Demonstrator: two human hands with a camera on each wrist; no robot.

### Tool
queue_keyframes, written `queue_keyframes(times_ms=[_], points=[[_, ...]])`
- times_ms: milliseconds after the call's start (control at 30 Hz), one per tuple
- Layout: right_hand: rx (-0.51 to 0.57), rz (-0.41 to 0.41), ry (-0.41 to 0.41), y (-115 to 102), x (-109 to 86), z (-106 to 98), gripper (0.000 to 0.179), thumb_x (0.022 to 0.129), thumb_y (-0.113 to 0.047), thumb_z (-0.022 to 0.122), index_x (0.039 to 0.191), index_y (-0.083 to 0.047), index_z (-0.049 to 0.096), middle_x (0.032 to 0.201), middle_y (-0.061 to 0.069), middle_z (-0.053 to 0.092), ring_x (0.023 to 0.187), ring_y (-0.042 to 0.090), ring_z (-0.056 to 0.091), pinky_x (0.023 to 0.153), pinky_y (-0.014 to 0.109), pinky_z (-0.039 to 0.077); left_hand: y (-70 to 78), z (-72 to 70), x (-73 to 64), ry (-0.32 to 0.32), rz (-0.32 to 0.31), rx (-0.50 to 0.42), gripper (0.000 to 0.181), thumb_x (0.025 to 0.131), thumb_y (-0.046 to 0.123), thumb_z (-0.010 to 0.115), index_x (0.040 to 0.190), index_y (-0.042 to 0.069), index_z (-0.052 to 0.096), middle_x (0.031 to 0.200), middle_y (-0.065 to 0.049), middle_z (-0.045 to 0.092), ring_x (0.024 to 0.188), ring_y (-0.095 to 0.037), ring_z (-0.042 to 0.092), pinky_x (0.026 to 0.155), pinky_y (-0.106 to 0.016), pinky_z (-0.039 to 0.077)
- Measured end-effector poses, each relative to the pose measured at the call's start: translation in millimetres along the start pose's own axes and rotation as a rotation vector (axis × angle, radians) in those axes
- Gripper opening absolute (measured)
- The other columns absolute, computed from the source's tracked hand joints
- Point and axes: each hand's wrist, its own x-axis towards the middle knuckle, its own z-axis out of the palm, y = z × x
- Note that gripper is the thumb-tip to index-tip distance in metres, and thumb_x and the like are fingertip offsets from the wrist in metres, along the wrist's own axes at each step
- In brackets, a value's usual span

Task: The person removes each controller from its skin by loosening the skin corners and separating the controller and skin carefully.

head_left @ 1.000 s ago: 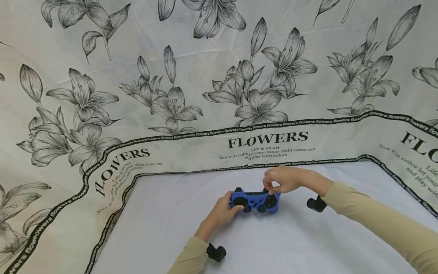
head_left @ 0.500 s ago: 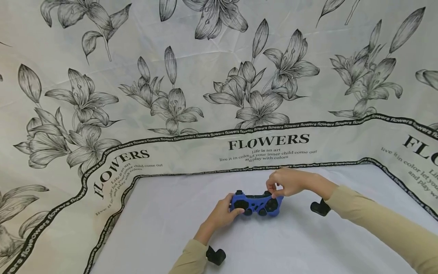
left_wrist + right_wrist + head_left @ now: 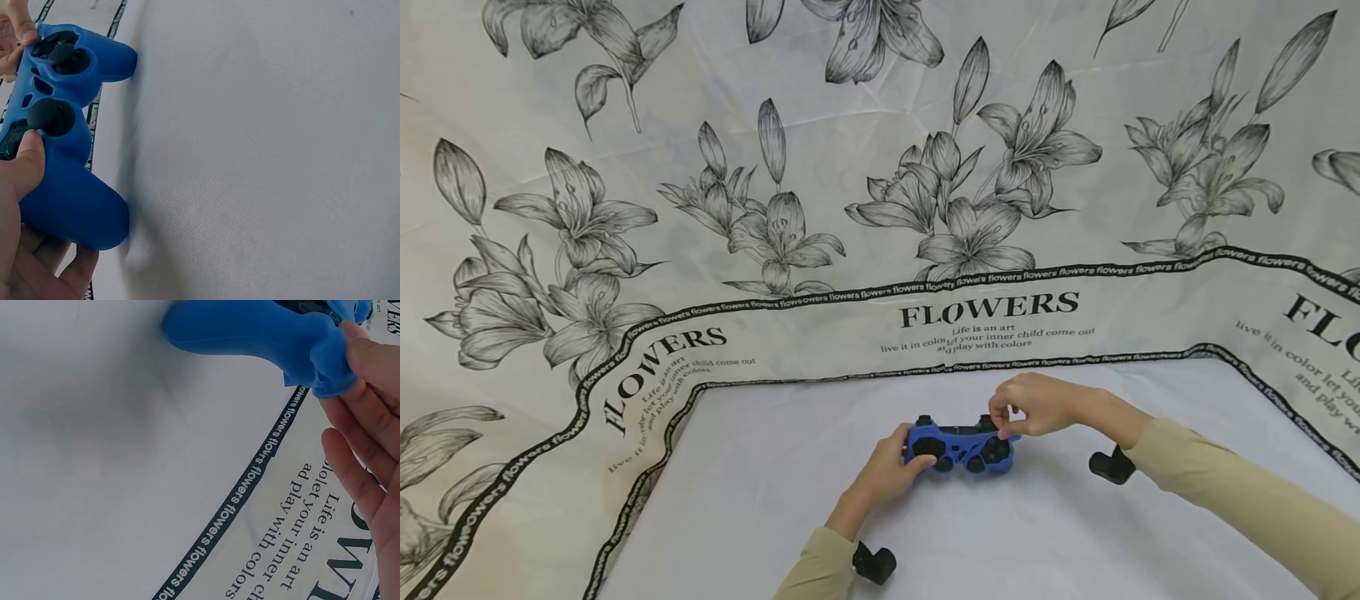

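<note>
The left hand (image 3: pixel 883 467) grips the left end of the black two-handled game controller (image 3: pixel 957 432), likely steadying it while the right hand (image 3: pixel 1037 406) pinches its rubbery blue sleeve (image 3: pixel 250 328), far right.

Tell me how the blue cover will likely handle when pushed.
The cover is probably soft and bendy, as its edge bunches where the right hand pinches it. With the controller inside, it likely resists rolling, given its two long grips.

My controller (image 3: pixel 961 450): blue, black sticks (image 3: pixel 44 114)
My sleeves (image 3: pixel 1232 492): plain tan
Backdrop I see (image 3: pixel 820 67): whitish, black line-drawn flowers (image 3: pixel 973 229), black bands (image 3: pixel 880 292) lettered white
Tabletop (image 3: pixel 970 533): plain white
</note>
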Motion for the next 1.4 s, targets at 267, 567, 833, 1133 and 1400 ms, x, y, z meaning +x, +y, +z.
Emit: queue_keyframes(times_ms=[267,567,833,1133,1400], points=[[0.039,0.021,0.019,-5.8,-5.6,3.1,0.013,0.085,-0.025,0.072,0.078,-0.026,0.062,0.077,-0.021,0.056,0.074,-0.005,0.052,0.072,0.026,0.052,2.0,0.8,-0.2,0.034,0.024,0.021,0.057,0.092,0.033,0.064,0.133,-0.003,0.046,0.124,-0.020,0.063,0.116,-0.029,0.061,0.095,-0.042,0.050],[0.041,-0.002,0.089,-10.6,-11.6,10.8,0.013,0.085,-0.021,0.073,0.078,-0.025,0.062,0.079,-0.019,0.057,0.075,-0.003,0.054,0.071,0.024,0.053,2.4,2.6,0.7,0.054,0.033,0.019,0.053,0.092,0.031,0.065,0.130,-0.002,0.048,0.120,-0.018,0.066,0.110,-0.025,0.063,0.092,-0.040,0.051],[0.045,-0.034,0.143,-11.5,-18.0,17.2,0.015,0.084,-0.018,0.074,0.077,-0.024,0.061,0.079,-0.018,0.057,0.075,-0.004,0.054,0.069,0.023,0.053,5.8,1.2,0.7,0.052,0.021,0.017,0.053,0.092,0.030,0.065,0.130,-0.003,0.048,0.121,-0.019,0.064,0.114,-0.027,0.062,0.095,-0.042,0.050],[0.059,-0.030,0.123,-18.2,-19.6,18.8,0.015,0.084,-0.012,0.072,0.078,-0.023,0.063,0.080,-0.017,0.058,0.076,-0.004,0.054,0.070,0.022,0.053,6.6,0.5,0.7,0.049,0.024,0.039,0.052,0.093,0.029,0.064,0.130,-0.004,0.048,0.120,-0.019,0.065,0.106,-0.024,0.063,0.090,-0.038,0.051],[0.031,-0.081,0.207,-22.9,-24.3,20.6,0.013,0.083,-0.008,0.073,0.080,-0.019,0.068,0.081,-0.015,0.061,0.076,-0.004,0.055,0.069,0.024,0.054,4.5,1.6,-0.3,0.072,0.031,0.057,0.052,0.092,0.029,0.065,0.130,-0.003,0.049,0.118,-0.019,0.066,0.105,-0.023,0.063,0.090,-0.039,0.051]])
